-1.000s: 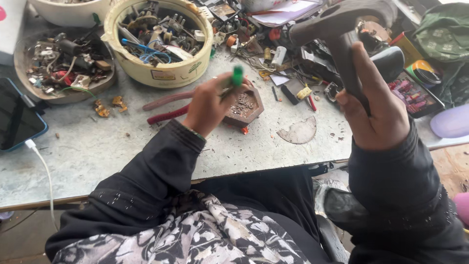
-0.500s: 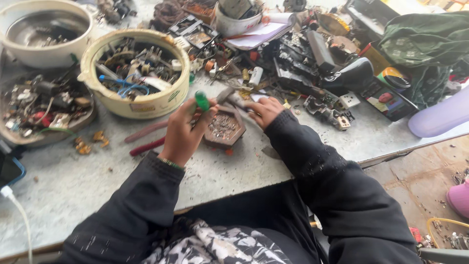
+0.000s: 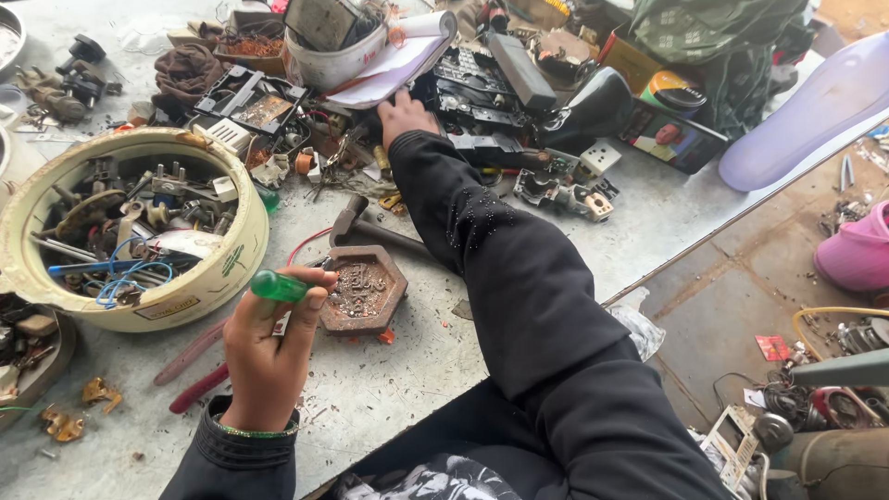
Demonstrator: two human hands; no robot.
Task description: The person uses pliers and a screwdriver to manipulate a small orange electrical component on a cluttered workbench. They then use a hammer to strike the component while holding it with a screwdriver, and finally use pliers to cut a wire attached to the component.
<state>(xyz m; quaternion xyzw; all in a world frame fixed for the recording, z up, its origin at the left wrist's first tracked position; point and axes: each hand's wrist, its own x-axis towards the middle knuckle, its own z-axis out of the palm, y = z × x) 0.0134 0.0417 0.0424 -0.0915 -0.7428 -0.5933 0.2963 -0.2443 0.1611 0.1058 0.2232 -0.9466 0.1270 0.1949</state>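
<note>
Head view: left hand gripping green screwdriver beside hexagonal block; right hand reaching open into scrap pile, grasping nothing visible.

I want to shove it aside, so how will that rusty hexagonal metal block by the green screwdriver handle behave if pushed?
The hexagonal metal block looks thick and solid, so it is probably heavy for its size. It lies flat on the worktable, so it should slide, not roll or tip. Its rust and the gritty tabletop likely make it drag. The hammer touching its far edge may move with it.
</note>
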